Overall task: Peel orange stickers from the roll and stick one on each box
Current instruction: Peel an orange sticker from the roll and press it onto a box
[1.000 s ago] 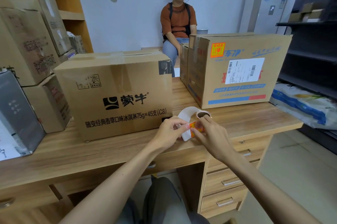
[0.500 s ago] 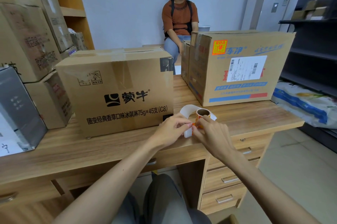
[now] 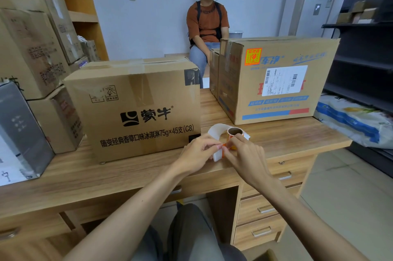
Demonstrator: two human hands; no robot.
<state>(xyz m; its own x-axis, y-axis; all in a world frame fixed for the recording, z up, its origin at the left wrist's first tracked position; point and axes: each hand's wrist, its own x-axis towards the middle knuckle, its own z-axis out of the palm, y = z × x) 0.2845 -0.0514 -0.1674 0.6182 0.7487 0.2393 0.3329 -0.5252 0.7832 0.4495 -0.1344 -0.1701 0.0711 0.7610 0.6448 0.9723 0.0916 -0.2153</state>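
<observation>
At desk (image 3: 106, 175) edge, left hand (image 3: 197, 152) pinches white backing strip (image 3: 217, 157). Right hand (image 3: 244, 157) pinches orange sticker (image 3: 223, 155) corner beside sticker roll (image 3: 235, 132), near unlabelled Mengniu carton (image 3: 144, 116). Risk: skewed pull could tear sticker or fold it onto itself.

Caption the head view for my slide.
Left hand and right hand peel an orange sticker from the roll; right box already stickered, left box shows none.
</observation>
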